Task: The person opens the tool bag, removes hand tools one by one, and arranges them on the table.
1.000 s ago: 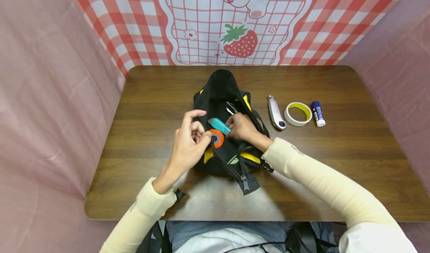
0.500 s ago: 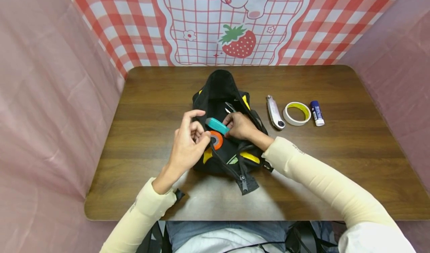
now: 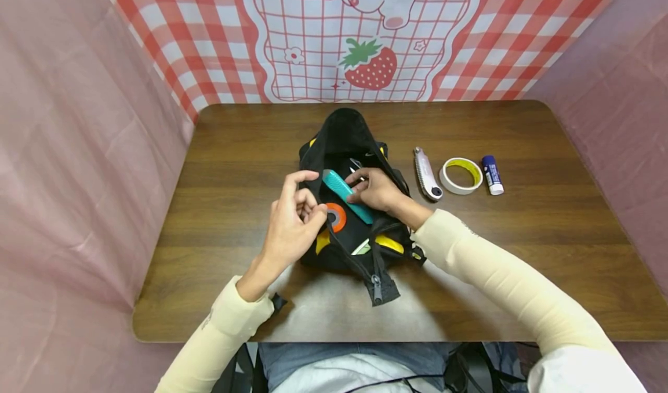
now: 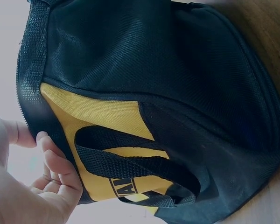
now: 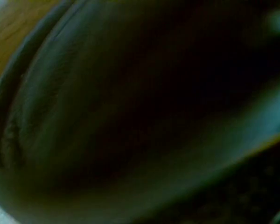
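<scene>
Round swung the teal tool (image 3: 340, 188), lying steeper inside the black bag (image 3: 341, 124) than half a second earlier! Right hand (image 3: 383, 193) at its edge, fingers apparently touching; whether they gripped it, I couldn't tell. Left of the bag's mouth, the left hand (image 3: 290, 225) pinched the rim. Only the left wrist view showed the bag's coarse yellow panel (image 4: 91, 109) and looped webbing strap (image 4: 107, 163); inside the bag, a smooth orange ring (image 3: 341, 215).

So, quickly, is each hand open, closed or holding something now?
Left hand: closed, pinching the black bag by its rim.
Right hand: at the turquoise tool inside the bag; grip cannot be told.
</scene>
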{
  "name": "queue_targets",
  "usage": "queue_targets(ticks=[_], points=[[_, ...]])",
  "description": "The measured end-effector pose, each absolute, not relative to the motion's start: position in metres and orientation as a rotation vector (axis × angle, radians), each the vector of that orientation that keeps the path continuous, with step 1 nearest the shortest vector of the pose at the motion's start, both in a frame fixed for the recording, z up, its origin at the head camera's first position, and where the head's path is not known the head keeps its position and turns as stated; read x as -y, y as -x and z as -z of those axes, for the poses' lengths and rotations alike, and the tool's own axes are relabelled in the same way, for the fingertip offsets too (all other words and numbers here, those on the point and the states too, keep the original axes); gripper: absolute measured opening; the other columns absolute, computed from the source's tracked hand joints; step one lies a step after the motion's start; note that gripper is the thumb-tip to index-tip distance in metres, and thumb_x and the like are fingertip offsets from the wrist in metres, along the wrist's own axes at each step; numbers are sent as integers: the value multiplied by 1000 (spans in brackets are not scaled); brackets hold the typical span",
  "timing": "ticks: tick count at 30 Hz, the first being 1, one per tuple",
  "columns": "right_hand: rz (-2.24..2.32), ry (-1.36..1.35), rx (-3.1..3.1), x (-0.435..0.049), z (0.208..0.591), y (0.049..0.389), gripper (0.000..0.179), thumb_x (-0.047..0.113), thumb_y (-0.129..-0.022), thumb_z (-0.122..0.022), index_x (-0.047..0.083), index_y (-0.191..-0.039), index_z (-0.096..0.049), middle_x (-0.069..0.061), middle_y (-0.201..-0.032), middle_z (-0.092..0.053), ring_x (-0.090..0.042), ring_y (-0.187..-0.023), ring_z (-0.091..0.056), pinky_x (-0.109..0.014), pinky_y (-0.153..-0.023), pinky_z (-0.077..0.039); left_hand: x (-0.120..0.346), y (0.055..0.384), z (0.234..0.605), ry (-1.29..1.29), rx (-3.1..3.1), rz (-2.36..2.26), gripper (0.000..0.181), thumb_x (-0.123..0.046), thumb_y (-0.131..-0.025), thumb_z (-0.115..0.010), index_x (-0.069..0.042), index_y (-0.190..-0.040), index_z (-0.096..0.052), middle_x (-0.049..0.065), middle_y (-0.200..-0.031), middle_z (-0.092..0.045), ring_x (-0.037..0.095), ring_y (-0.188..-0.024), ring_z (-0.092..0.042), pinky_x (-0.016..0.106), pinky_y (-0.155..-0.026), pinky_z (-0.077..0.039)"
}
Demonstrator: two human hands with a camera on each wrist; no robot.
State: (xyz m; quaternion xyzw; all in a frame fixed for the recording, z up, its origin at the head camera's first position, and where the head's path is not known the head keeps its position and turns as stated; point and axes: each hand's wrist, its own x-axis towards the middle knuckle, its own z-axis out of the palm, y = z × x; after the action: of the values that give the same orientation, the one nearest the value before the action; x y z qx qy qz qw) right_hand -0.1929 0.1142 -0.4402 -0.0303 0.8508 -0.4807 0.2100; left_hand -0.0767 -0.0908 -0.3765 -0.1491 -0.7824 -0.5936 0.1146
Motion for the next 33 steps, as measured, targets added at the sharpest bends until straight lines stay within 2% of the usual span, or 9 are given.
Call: queue_targets(ticks=[5, 10, 14, 21, 29, 33], points=[[1430, 36, -2285, -115, 432, 189, 43, 8, -89, -77, 6, -129, -64, -10, -96, -70, -19, -77, -62, -29, -69, -52, 90, 77, 377, 444, 2298, 1746, 53, 9, -81, -66, 1, -132, -49, 9, -66, -53, 17, -55, -46, 21, -54, -36], [1458, 20, -2277, -117, 423, 186, 41, 10, -91, -75, 7, -131, -63, -13, -101, -70, -23, -82, -64, -38, -78, -55, 89, 77, 378, 463, 2299, 1742, 53, 9, -81, -66, 2, -131, -49, 9, -66, -53, 17, -55, -46, 21, -53, -36], [1469, 20, -2292, -119, 414, 182, 41, 11, -92, -74, 9, -131, -63, -13, -105, -70, -24, -88, -64, -39, -80, -56, 89, 78, 378, 481, 2291, 1743, 53, 9, -82, -65, 2, -132, -49, 9, -66, -53, 18, -54, -45, 22, -53, -36], [1555, 21, -2281, -119, 395, 172, 39, 12, -92, -75, 10, -129, -63, -12, -101, -70, -24, -86, -65, -45, -85, -57, 89, 78, 379, 491, 2279, 1745, 53, 10, -82, -66, 2, -132, -48, 9, -66, -52, 18, -54, -45, 23, -52, -36], [1686, 68, -2292, -120, 371, 160, 38, 9, -92, -75, 7, -128, -63, -12, -97, -69, -25, -84, -66, -34, -76, -59, 88, 78, 379, 496, 2287, 1730, 52, 10, -82, -65, 3, -132, -48, 9, -66, -52, 18, -54, -45, 24, -52, -37], [1730, 64, -2304, -125, 358, 155, 39, 10, -92, -75, 8, -129, -63, -10, -98, -70, -23, -85, -65, -32, -76, -58, 88, 81, 386, 487, 2294, 1724, 53, 9, -83, -65, 1, -133, -49, 8, -66, -52, 19, -54, -45, 24, -53, -37]])
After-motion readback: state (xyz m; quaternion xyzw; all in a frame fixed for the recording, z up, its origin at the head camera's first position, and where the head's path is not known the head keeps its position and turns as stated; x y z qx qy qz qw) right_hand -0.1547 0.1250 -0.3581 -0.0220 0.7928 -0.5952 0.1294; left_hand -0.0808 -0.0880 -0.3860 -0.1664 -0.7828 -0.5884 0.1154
